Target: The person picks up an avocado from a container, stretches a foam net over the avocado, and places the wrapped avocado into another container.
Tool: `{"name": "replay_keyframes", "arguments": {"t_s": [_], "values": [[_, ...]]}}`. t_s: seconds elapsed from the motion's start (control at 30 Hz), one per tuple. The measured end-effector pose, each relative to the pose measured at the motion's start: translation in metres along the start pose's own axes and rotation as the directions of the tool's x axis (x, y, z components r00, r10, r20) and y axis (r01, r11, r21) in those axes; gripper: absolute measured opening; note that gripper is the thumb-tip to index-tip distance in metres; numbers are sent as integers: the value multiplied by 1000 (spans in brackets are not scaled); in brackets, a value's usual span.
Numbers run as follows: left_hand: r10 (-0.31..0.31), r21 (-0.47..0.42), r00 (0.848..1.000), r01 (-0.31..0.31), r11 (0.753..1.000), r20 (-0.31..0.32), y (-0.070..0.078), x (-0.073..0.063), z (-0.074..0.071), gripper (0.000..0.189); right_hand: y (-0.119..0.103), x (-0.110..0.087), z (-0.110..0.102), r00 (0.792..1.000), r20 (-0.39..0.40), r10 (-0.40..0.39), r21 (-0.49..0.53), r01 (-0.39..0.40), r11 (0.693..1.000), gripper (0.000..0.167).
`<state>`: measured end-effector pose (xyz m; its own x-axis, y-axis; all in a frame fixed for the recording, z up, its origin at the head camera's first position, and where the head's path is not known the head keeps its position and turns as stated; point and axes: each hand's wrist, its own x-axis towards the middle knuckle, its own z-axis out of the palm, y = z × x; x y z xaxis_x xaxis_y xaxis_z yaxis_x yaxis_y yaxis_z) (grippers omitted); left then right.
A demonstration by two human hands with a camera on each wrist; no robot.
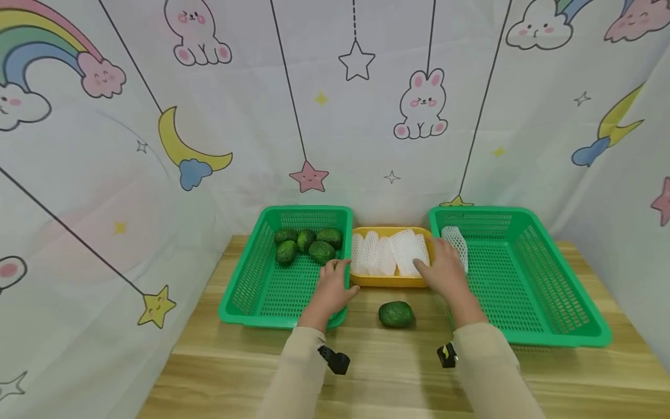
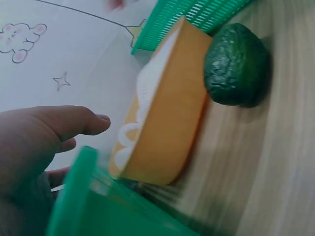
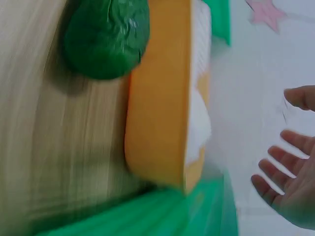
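Observation:
My left hand (image 1: pixel 330 291) is over the near right rim of the left green basket (image 1: pixel 282 320), its thumb and fingers apart with nothing between them. Inside that basket lie several dark green avocados (image 1: pixel 321 252). Above the right end of the yellow tray (image 1: pixel 387 281) and beside the right basket's rim, my right hand (image 1: pixel 449 276) holds nothing; the right wrist view shows its fingers (image 3: pixel 279 162) spread. White foam net sleeves (image 1: pixel 378 256) fill the tray. A single avocado (image 1: pixel 396 314) lies on the table between my hands, touched by neither.
The right green basket (image 1: pixel 555 337) holds a white net sleeve (image 1: pixel 454 247) along its left wall; whether anything is inside it cannot be made out. Both baskets and the tray stand on a wooden table (image 1: pixel 387 372) against a printed cloth backdrop (image 1: pixel 366 128).

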<state>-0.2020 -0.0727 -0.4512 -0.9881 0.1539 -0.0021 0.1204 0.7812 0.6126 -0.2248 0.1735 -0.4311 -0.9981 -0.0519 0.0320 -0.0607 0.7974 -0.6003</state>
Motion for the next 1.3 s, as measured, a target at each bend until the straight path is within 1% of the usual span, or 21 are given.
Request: {"name": "replay_keyframes", "arguments": {"t_s": [0.07,0.13,0.2,0.27,0.33,0.4,0.47,0.57,0.63,0.7,0.73,0.8,0.87,0.93,1.0,1.03,1.1,1.17,1.2,1.27,1.3], "values": [[-4,-34,1000,4,999,2,-5,0,3,60,-15,16,12,997,15,-79,-25,79,997,52],[-9,-64,1000,8,998,-9,-8,0,6,59,-25,29,27,992,65,-112,-60,116,991,44],[-13,-77,1000,11,997,-25,-9,0,8,57,-29,39,40,989,112,-97,-106,109,988,43],[-13,-76,999,11,997,-37,-9,0,10,56,-28,46,52,987,145,-71,-180,97,979,48],[-14,-64,999,12,998,-32,-9,1,11,54,-24,50,59,988,147,-47,-247,83,965,55],[-11,-53,1000,9,999,-28,-8,2,12,53,-21,53,64,989,142,-40,-289,80,954,59],[-10,-46,1000,9,999,-25,-8,3,13,53,-19,55,65,989,137,-47,-308,88,947,55],[-12,-40,1000,11,999,-27,-9,3,14,52,-19,55,62,990,123,-64,-312,100,945,39],[-19,-44,999,17,999,-28,-10,2,15,53,-19,55,58,993,95,-66,-289,91,953,29],[-14,-42,999,12,999,-39,-12,1,14,53,-20,58,51,997,32,-73,-243,79,967,26],[-9,-38,999,7,999,-53,-13,1,14,54,-21,60,46,997,-9,-74,-202,70,977,27],[1,-9,996,-1,1000,-87,-13,0,13,59,-24,62,33,995,-90,-47,-95,38,995,27],[16,27,992,-13,1000,-124,-13,0,13,67,-26,62,18,989,-145,-13,-2,12,1000,30],[33,46,986,-26,999,-162,-11,0,12,77,-29,59,1,985,-165,44,107,-26,994,34],[60,52,980,-51,997,-188,-6,1,9,85,-31,52,-13,986,-147,74,185,-46,982,37],[82,55,976,-72,996,-201,-3,1,8,88,-32,48,-18,990,-124,74,222,-45,974,39],[145,69,962,-133,989,-230,8,2,5,94,-36,38,-24,996,-78,44,291,-20,956,39],[220,117,946,-196,973,-238,21,3,3,98,-40,26,-24,1000,-25,-12,334,20,942,36],[258,152,936,-226,962,-242,28,4,3,99,-43,20,-22,999,-6,-43,348,42,937,33],[323,225,915,-271,936,-240,37,4,3,96,-48,11,-17,996,30,-83,392,65,918,28],[344,257,909,-283,924,-236,41,5,3,91,-50,8,-15,994,51,-94,411,65,910,26]]}}
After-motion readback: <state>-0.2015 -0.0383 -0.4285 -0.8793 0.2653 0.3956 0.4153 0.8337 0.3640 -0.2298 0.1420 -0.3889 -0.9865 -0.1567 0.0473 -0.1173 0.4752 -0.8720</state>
